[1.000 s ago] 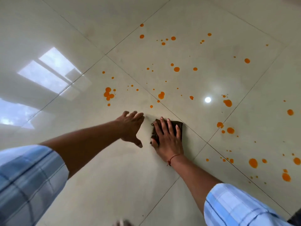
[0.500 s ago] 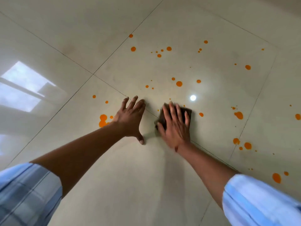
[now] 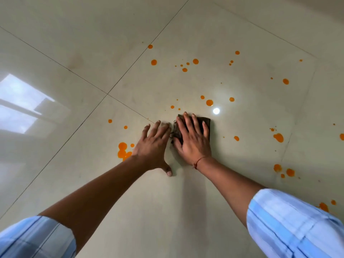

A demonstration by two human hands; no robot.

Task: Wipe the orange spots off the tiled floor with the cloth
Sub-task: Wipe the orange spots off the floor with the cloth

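The cloth [image 3: 203, 125] serves as the landmark: a small dark brown folded piece lying flat on the glossy cream floor [image 3: 167, 211], with a frayed edge on its left side. The right hand [image 3: 193, 141] lies palm down on top of the cloth, fingers straight and spread wide, pressing it to the tile rather than gripping it; only the cloth's far right corner and left fringe show around the hand. A thin red thread [image 3: 198, 162] circles that wrist.

Just left of the cloth, the left hand [image 3: 154, 146] is flat on the bare tile, fingers stretched forward and slightly spread, thumb out to the side, holding nothing. Its fingertips sit beside the cloth's frayed edge; whether they touch it cannot be told.

Orange spots [image 3: 209, 102] are scattered beyond the cloth, the nearest just past its far edge beside a bright round light reflection [image 3: 216, 110]. A larger orange puddle [image 3: 122, 151] lies left of the cloth, partly hidden by the left wrist. More drops lie to the cloth's right and near right. Both forearms are bare, with light blue striped sleeves [image 3: 294, 226] pushed up.
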